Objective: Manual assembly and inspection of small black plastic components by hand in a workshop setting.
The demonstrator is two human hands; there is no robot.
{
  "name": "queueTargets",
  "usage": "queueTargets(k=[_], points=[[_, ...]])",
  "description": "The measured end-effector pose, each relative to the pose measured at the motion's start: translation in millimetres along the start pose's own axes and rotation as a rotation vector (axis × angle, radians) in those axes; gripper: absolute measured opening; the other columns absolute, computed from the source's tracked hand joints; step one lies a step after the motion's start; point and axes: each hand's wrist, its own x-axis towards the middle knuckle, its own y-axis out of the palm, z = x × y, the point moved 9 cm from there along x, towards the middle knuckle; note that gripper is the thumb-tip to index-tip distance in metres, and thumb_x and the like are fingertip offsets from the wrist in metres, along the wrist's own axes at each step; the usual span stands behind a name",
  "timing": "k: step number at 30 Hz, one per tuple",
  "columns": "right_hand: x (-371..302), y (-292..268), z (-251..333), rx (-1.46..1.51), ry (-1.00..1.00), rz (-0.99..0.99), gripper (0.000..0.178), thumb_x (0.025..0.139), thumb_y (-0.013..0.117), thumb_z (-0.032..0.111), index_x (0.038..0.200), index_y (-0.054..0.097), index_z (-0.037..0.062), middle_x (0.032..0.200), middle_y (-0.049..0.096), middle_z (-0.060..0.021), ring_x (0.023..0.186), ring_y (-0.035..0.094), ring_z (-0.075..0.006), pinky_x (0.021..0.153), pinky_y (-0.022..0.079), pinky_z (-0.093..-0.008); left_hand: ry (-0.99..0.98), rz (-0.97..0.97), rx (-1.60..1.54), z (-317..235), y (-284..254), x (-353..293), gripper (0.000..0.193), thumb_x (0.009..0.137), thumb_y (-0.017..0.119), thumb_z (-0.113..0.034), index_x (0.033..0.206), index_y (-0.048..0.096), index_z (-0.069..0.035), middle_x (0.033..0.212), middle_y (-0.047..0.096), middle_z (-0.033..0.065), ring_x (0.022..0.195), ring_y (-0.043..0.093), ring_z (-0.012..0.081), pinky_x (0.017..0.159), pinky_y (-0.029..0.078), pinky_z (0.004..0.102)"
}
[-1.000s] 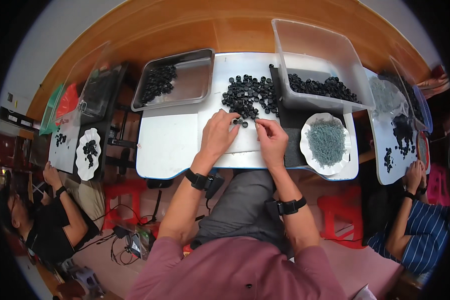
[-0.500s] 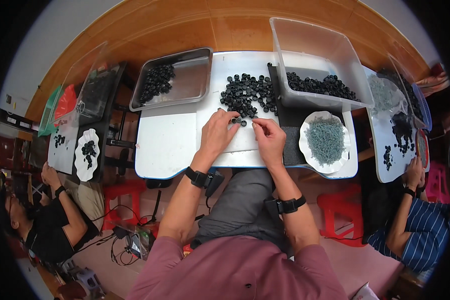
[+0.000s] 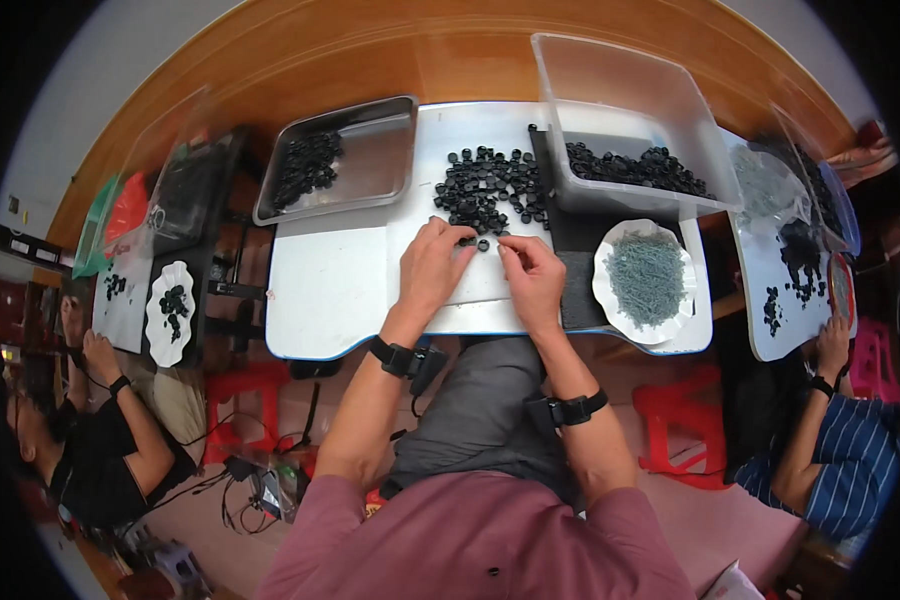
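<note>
On the white table (image 3: 330,285), a loose pile of small black round parts (image 3: 485,190) lies just beyond my hands. My left hand (image 3: 430,272) is closed at the near left of the pile, its thumb and forefinger around a small black round part that is mostly hidden. A single black round part (image 3: 483,245) sits on the table between my two hands. My right hand (image 3: 533,287) is pinched, fingertips beside that single part; whatever they hold is too small to make out. Nearest to it on the right is a white scalloped plate (image 3: 607,300) heaped with grey-green screw-like pieces (image 3: 648,280).
A metal tray (image 3: 380,195) with black parts stands at the back left. At the back right, a clear plastic bin (image 3: 630,85) holds more, beside a dark mat (image 3: 577,290). Co-workers sit left (image 3: 120,450) and right (image 3: 830,460) at their own tables. Red stools (image 3: 680,425) flank me.
One of the small black parts between my hands is now at my left fingertips. My right fingertips have shifted slightly left. The co-worker at left has raised a hand.
</note>
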Motion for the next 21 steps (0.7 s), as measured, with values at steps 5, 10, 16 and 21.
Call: queueTargets(k=[5,10,16,21], points=[[-0.5,5.0,5.9,-0.007,-0.097,-0.007,0.01,0.087,0.074,0.002,0.097,0.075,0.0005,0.082,0.07,-0.0083,0.063,0.062,-0.0134,0.057,0.048,-0.0266,0.084,-0.176,0.038,-4.2,-17.3,-3.4,0.023,0.081,0.08,-0.012,0.102,0.073,-0.006,0.098,0.066,0.0091,0.097,0.064,0.0289,0.084,0.053,0.0401],[-5.0,-9.4,13.2,0.013,-0.061,-0.036,0.01,0.088,0.073,0.001,0.097,0.076,0.0016,0.084,0.07,-0.008,0.063,0.062,-0.0125,0.057,0.048,-0.0263,-0.105,-0.183,-0.355,-1.9,0.2,-12.4,0.021,0.085,0.078,-0.006,0.105,0.073,-0.002,0.101,0.075,0.0107,0.091,0.072,0.0214,0.081,0.057,0.0323],[-16.2,-67.3,44.9,-0.258,-0.172,-0.078,0.011,0.088,0.073,0.0,0.098,0.076,0.0019,0.088,0.071,-0.0077,0.071,0.064,-0.0139,0.062,0.05,-0.0253,-0.168,-0.108,-0.506,9.2,17.7,-20.9,0.024,0.088,0.077,-0.006,0.111,0.074,-0.001,0.095,0.076,0.0095,0.081,0.071,0.014,0.076,0.057,0.0274],[11.0,-166.0,57.9,-0.627,-0.109,-0.191,0.006,0.088,0.07,0.005,0.092,0.074,0.0042,0.09,0.07,-0.0118,0.075,0.069,-0.0289,0.07,0.055,-0.0377,-0.138,-0.057,-0.506,4.9,17.6,-18.9,0.023,0.088,0.076,-0.005,0.111,0.074,-0.001,0.094,0.076,0.0088,0.08,0.07,0.0139,0.076,0.057,0.0276]])
